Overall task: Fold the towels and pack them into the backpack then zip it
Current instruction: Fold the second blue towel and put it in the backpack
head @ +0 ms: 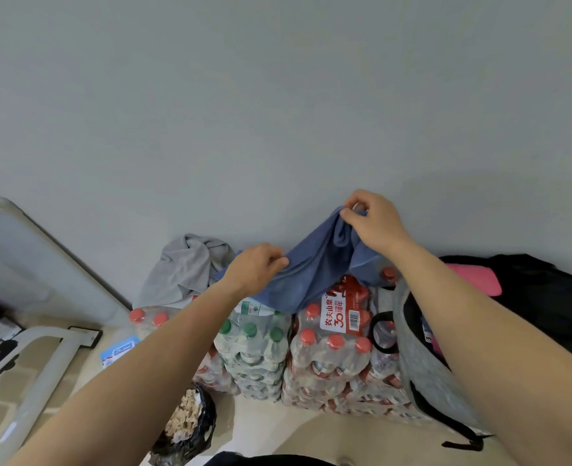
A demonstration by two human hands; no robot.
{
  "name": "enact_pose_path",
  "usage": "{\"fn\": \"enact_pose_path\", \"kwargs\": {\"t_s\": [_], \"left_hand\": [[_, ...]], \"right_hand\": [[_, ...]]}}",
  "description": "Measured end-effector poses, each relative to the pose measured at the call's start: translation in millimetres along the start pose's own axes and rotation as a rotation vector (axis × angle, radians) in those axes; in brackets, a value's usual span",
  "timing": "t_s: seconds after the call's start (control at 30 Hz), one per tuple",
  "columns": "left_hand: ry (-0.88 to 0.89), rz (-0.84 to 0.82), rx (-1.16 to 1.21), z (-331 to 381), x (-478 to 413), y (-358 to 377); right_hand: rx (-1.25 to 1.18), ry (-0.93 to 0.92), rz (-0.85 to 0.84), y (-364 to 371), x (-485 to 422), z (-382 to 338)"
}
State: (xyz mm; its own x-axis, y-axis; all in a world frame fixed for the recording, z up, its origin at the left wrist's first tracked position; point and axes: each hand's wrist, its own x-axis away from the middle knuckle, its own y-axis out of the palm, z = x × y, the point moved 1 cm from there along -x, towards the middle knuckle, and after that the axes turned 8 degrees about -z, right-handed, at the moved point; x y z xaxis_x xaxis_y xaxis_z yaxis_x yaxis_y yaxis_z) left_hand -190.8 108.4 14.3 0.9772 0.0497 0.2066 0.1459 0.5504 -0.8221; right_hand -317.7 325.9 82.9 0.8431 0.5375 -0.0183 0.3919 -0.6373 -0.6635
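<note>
A blue towel (314,264) hangs lifted above the stacked water bottle packs. My right hand (375,220) pinches its upper edge near the wall. My left hand (256,267) grips the towel's lower left edge. A crumpled grey towel (185,267) lies on the bottle packs to the left. The grey backpack (429,371) with black trim stands open at the right, partly behind my right forearm. A pink towel (476,279) lies behind it on a black bag.
Shrink-wrapped packs of water bottles (328,348) with red and green caps are stacked on the floor against the grey wall. A black bag (546,297) sits at the right. A black plastic bag of scraps (185,422) is on the floor. A white frame (42,358) stands at left.
</note>
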Motion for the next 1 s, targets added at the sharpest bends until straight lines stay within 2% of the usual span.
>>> {"fn": "enact_pose_path", "kwargs": {"t_s": [0.2, 0.43, 0.63, 0.7, 0.77, 0.9, 1.0], "left_hand": [[-0.043, 0.015, -0.101, -22, 5, 1], [-0.176, 0.009, -0.028, -46, 23, -1], [-0.369, 0.246, -0.135, -62, 35, -8], [-0.366, 0.33, -0.143, -59, 37, -11], [-0.287, 0.343, -0.033, -46, 34, -12], [-0.071, 0.243, 0.066, 7, 17, 0], [0.007, 0.138, 0.133, 32, 4, 16]], "right_hand": [[0.023, 0.059, 0.109, -22, -1, 9], [0.023, 0.179, 0.194, -20, 4, 31], [0.054, 0.243, 0.178, 0, 9, 35], [0.04, 0.232, 0.115, 7, 12, 33], [0.008, 0.198, -0.03, 18, 16, 29], [-0.073, 0.103, -0.354, 44, 24, 13], [-0.13, 0.047, -0.448, 54, 27, 6]]}}
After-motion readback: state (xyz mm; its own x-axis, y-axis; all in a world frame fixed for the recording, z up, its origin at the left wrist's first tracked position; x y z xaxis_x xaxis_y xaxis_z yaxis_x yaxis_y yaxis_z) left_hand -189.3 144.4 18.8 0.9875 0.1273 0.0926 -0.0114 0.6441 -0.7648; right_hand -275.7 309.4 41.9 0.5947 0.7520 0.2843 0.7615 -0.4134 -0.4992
